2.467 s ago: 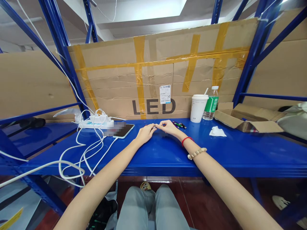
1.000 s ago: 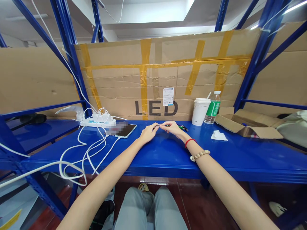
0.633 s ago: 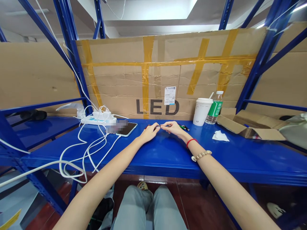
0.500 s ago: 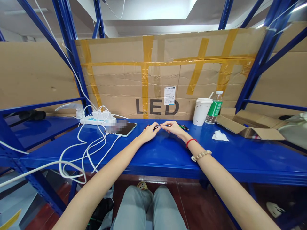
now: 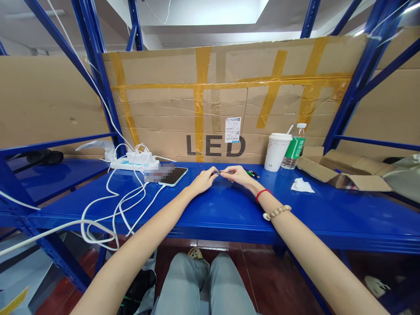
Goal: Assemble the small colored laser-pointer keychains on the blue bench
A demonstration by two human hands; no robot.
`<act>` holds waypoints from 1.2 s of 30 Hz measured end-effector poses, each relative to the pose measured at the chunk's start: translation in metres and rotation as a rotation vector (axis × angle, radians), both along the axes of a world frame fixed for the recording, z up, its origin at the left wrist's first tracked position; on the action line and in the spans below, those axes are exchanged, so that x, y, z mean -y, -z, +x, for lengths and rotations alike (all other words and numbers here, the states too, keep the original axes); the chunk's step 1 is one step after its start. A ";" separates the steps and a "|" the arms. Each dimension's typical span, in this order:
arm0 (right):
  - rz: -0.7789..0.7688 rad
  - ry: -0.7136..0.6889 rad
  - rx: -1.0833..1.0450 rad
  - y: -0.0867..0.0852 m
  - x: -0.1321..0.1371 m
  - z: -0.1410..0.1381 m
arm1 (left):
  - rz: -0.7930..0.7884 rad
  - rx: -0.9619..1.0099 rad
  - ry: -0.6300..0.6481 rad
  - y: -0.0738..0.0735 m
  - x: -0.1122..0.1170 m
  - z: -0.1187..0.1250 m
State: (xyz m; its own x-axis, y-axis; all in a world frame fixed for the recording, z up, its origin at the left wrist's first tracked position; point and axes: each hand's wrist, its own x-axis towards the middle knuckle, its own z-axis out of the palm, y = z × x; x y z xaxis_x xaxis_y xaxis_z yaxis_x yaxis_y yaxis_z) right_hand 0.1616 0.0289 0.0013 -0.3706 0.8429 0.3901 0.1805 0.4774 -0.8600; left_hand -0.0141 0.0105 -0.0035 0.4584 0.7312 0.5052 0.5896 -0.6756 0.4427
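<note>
Blue tabletop, dark piece pinched between left fingers, right fingers

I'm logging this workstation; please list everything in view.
Small item: one, dark, centre, unidentifiable
Pens: at least two, green, black, right
Phone: one, dark, left
Power strip: one, white, left
Cables: several, white, left
Cup: one, white, right rear
Bottle: one, clear, beside cup
Tissue: one, white, right
Open box: one, brown, far right
Bundle: one, grey, right edge
Cardboard panels: several, brown, rear, sides
Tabletop: one, blue, centre
Posts: several, blue, sides
Bracelets: two, red, beige, right wrist
Left hand: one, bare, pinching small item
Right hand: one, bare, pinching small item
Trousered legs: two, grey, below
</note>
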 end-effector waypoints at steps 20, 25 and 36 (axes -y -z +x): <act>0.074 0.059 0.095 0.002 0.001 -0.001 | 0.012 -0.030 0.077 -0.002 0.005 -0.001; 0.071 0.050 0.111 -0.002 0.005 -0.006 | 0.005 -0.042 0.112 0.004 0.002 0.003; 0.070 0.040 -0.005 0.001 0.002 -0.016 | -0.013 0.069 0.005 0.010 -0.007 0.011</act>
State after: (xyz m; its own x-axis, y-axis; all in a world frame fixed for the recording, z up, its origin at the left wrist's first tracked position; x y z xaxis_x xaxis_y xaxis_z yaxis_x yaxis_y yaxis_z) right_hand 0.1453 0.0274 0.0005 -0.3350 0.8277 0.4501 0.1965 0.5286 -0.8258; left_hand -0.0027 0.0173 -0.0131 0.4263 0.7359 0.5261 0.5540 -0.6721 0.4912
